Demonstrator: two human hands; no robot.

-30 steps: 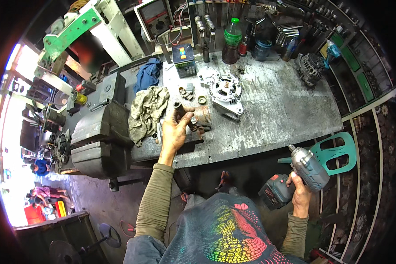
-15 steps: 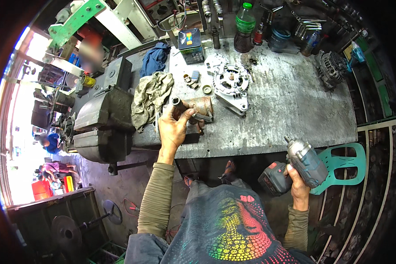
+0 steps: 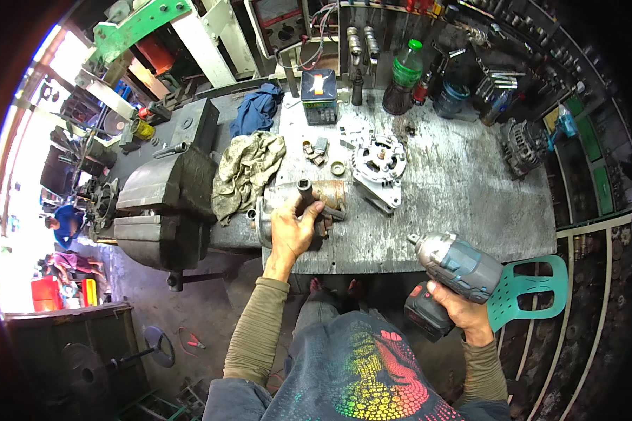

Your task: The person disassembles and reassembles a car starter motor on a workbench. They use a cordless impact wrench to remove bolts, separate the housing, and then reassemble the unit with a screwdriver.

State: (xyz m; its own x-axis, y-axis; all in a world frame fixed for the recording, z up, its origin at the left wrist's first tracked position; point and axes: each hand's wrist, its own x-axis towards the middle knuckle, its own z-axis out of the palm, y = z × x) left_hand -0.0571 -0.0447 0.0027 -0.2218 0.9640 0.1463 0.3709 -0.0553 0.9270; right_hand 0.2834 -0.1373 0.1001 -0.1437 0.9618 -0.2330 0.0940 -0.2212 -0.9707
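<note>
Workshop bench [image 3: 463, 196], with a socket [image 3: 305, 188] in one hand and a power wrench [image 3: 463, 263] in the other

Grey, scuffed metal covers the bench top, and crowded shelves [image 3: 597, 274] line the right side. Over the near edge, the left hand [image 3: 293, 228] pinches the dark socket between thumb and fingers, its hollow end turned up. Just behind and beside it lies a rusty brown cylinder [image 3: 330, 189]; whether the socket touches it, I cannot tell. The right hand [image 3: 463, 311] is wrapped around the handle of the power wrench, holding it in front of the bench with its nose pointing up and to the left; I cannot see whether the trigger is pressed. Beyond the cylinder sit a small ring [image 3: 338, 168] and a round silver motor part [image 3: 379, 160]. To the left, a crumpled rag [image 3: 249, 172] lies between the cylinder and a big black vise [image 3: 163, 210], with a blue cloth [image 3: 258, 109] behind it. Farther back stand a black box [image 3: 319, 102] and a green-capped bottle [image 3: 406, 74]. At lower right is a green plastic chair [image 3: 502, 303], partly hidden by the power wrench and right hand
</note>
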